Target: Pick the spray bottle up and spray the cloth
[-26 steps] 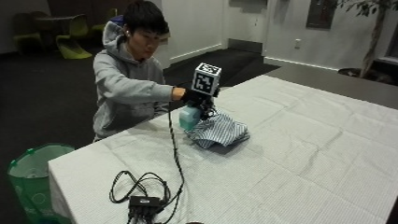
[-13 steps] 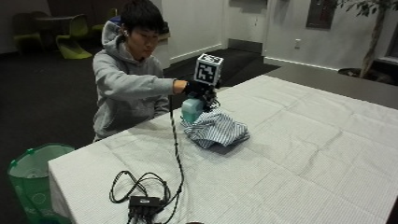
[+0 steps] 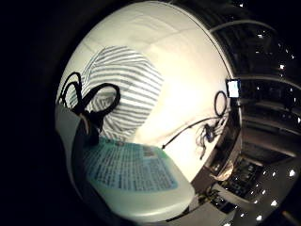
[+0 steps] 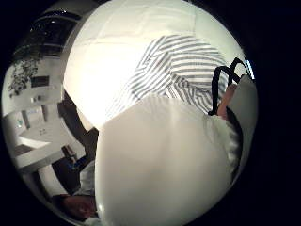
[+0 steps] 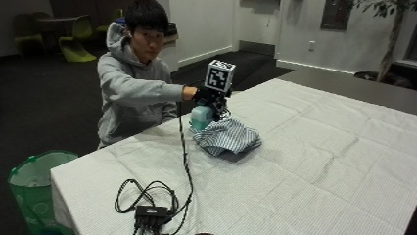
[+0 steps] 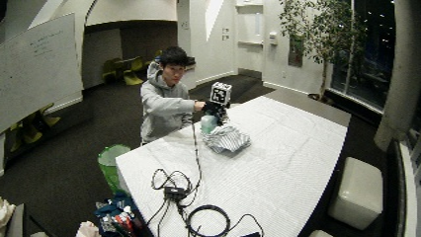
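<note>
A pale teal plastic spray bottle (image 5: 200,117) with a printed label is held upright just above the near edge of a crumpled blue-and-white striped cloth (image 5: 227,138), which lies on the white-clothed table (image 5: 326,161). The bottle's top is gripped by the black-gloved right hand (image 5: 210,96), fingers curled round it.

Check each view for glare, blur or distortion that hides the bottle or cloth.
Outside view: even light, spray bottle and striped cloth readable. Thumb side palm view: tablecloth washes out; the bottle is a blank blur. Little finger side: strong bending, label visible.
</note>
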The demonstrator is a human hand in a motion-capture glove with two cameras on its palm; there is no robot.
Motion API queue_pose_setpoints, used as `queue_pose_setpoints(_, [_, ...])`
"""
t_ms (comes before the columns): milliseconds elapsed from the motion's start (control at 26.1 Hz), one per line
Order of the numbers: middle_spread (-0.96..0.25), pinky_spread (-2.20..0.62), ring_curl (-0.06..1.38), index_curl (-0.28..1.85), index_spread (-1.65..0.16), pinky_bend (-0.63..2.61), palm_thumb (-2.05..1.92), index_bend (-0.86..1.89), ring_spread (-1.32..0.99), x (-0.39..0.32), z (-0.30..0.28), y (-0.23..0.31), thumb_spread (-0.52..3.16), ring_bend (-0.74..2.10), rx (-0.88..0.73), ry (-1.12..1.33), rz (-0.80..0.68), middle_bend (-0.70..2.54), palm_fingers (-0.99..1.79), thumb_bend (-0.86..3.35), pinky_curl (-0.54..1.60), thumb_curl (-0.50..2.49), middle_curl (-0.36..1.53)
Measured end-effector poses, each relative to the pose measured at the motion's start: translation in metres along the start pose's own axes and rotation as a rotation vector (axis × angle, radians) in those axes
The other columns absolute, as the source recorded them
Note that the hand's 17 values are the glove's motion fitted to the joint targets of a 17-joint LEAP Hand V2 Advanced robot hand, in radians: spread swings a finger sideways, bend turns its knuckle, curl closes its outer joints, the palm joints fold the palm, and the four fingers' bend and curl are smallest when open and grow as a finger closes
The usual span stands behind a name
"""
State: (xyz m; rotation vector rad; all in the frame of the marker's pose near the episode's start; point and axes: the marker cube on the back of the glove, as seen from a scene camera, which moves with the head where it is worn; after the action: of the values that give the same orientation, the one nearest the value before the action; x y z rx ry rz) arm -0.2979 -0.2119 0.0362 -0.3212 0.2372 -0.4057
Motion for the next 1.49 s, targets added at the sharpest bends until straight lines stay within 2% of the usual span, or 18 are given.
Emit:
queue_pose_setpoints(153, [-0.13, -0.27, 0.44, 0.54, -0.19, 0.31, 1.04, 0.50, -0.21, -0.007, 0.008, -0.001, -0.15, 0.43, 0.016, -0.076, -0.033, 0.57, 1.36, -0.03, 0.40, 0.64, 0.47])
queue_pose_setpoints(345, [-0.13, -0.28, 0.44, 0.54, -0.19, 0.31, 1.04, 0.50, -0.21, -0.020, -0.015, -0.001, -0.15, 0.43, 0.132, -0.289, -0.074, 0.57, 1.36, -0.03, 0.40, 0.64, 0.47])
queue_pose_setpoints(575, [-0.12, -0.27, 0.44, 0.55, -0.19, 0.31, 1.04, 0.50, -0.21, -0.064, -0.063, -0.018, -0.15, 0.43, 0.443, -0.782, -0.147, 0.57, 1.35, -0.03, 0.41, 0.64, 0.47])
queue_pose_setpoints(728, [-0.12, -0.27, 0.44, 0.55, -0.18, 0.31, 1.05, 0.49, -0.20, -0.106, -0.072, -0.050, -0.15, 0.43, 0.669, -1.164, -0.160, 0.56, 1.33, -0.02, 0.41, 0.64, 0.47])
queue_pose_setpoints(881, [-0.11, -0.27, 0.44, 0.55, -0.17, 0.29, 1.07, 0.48, -0.20, -0.141, -0.054, -0.093, -0.14, 0.43, 0.782, -1.286, -0.123, 0.56, 1.32, -0.02, 0.41, 0.65, 0.47])
queue_pose_setpoints(1034, [-0.11, -0.28, 0.45, 0.55, -0.17, 0.28, 1.07, 0.48, -0.20, -0.166, -0.027, -0.141, -0.13, 0.42, 0.818, -1.311, -0.067, 0.55, 1.30, -0.02, 0.41, 0.65, 0.47])
queue_pose_setpoints(1226, [-0.10, -0.29, 0.45, 0.55, -0.17, 0.29, 1.09, 0.44, -0.19, -0.178, 0.008, -0.194, -0.07, 0.42, 0.753, -1.307, -0.044, 0.54, 1.28, -0.02, 0.42, 0.66, 0.47])
queue_pose_setpoints(1494, [-0.08, -0.29, 0.46, 0.55, -0.18, 0.28, 1.09, 0.43, -0.18, -0.182, 0.021, -0.210, -0.03, 0.42, 0.673, -1.259, -0.096, 0.53, 1.28, -0.02, 0.42, 0.68, 0.48])
